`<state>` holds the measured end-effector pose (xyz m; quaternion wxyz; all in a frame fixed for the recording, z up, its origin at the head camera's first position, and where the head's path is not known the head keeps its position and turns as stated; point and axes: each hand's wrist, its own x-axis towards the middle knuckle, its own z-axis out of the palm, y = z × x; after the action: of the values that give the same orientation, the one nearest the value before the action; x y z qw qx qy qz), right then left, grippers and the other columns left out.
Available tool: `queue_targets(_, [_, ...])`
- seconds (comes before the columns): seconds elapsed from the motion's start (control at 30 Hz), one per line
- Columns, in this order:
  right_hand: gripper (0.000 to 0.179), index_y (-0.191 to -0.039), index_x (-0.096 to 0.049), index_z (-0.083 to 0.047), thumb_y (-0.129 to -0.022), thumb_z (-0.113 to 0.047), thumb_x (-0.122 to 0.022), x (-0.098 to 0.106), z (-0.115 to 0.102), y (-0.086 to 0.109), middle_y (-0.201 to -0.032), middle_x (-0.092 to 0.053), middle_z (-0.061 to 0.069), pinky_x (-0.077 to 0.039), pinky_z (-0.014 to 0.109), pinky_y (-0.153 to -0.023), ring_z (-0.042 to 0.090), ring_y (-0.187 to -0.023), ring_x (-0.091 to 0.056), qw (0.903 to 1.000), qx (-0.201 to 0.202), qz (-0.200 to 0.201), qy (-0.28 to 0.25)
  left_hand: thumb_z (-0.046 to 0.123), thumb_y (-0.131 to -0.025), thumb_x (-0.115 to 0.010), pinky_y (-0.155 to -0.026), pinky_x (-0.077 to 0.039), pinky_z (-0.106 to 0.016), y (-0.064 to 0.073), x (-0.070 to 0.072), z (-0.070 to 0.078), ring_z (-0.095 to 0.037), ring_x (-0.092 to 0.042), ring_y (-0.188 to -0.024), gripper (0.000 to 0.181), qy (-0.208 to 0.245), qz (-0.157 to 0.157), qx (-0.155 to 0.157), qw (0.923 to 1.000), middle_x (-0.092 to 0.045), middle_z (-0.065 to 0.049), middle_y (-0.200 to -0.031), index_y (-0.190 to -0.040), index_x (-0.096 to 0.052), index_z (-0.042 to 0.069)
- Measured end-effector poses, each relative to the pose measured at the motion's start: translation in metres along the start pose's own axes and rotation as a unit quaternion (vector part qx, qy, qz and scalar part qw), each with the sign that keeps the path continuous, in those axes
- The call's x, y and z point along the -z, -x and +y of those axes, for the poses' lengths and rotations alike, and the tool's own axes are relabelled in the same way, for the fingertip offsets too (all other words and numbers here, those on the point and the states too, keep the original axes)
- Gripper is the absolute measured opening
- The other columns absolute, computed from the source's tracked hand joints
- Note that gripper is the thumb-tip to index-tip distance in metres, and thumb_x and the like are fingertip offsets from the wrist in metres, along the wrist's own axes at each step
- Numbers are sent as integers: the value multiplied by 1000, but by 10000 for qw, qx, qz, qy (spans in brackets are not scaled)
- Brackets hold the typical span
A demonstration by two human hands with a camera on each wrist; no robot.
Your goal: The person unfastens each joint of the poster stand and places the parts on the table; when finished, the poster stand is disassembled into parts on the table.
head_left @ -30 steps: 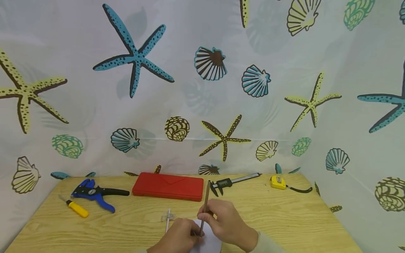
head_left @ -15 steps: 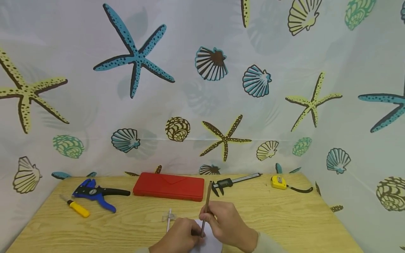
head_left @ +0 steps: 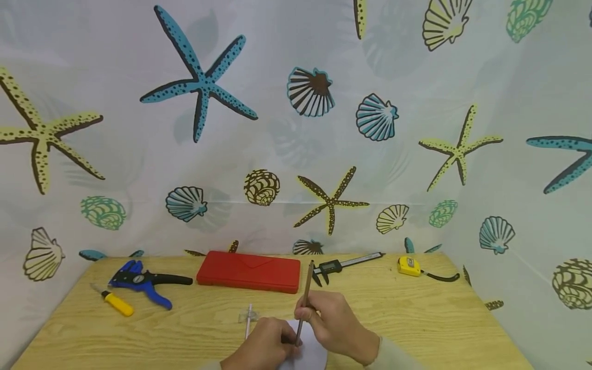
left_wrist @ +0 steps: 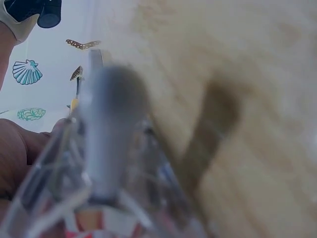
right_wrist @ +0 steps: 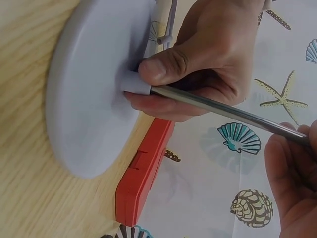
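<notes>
A white round base (right_wrist: 94, 104) with a short raised collar (right_wrist: 135, 83) at its middle sits low in the head view, partly covered by the hands. Into that collar runs a slim metal rod (right_wrist: 223, 110), whose upper end leans right in the head view. My left hand (head_left: 265, 345) pinches the collar between thumb and fingers, at the foot of the rod. Higher up, the rod is held by my right hand (head_left: 330, 324), thumb and fingers round it. In the left wrist view, a blurred grey round-ended bar (left_wrist: 111, 134) and clear plastic (left_wrist: 163, 198) block much of the sight.
A thin white stick with a clear plastic piece (head_left: 250, 315) lies left of the base. Farther back are a yellow-handled knife-like tool (head_left: 118, 304), blue wire strippers (head_left: 141, 281), a red case (head_left: 248, 271), a digital caliper (head_left: 330, 266) and a yellow tape measure (head_left: 409, 266).
The rod's upper end has tipped slightly to the right, and my right hand has moved a little with it. My left hand keeps its pinch at the collar. The head view has shifted slightly.
</notes>
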<state>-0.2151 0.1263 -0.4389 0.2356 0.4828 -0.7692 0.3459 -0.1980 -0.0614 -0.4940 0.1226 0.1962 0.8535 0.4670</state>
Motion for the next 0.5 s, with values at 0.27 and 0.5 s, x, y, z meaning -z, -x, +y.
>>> queue_targets(0.27, [4, -91, -67, -12, -93, -15, -68, 1, 0, -1, -77, -70, -4, -50, 8, -70, -2, -72, -62, 9998, 157, 33, 79, 3, -81, -77, -64, -50, -23, 0, 0, -1, -2, -60, -72, 9, -99, 53, -92, 9999, -75, 5, -72, -80, -80, 11])
queue_targets(0.5, [5, -89, -67, -13, -90, -10, -70, 4, 2, -4, -72, -66, -5, -48, 6, -67, -4, -67, -57, 10000, -28, 24, -81, 2, -80, -77, -66, -49, -24, -3, 0, 0, -1, -59, -72, 11, -198, 51, -140, 9997, -74, 6, -70, -79, -80, 12])
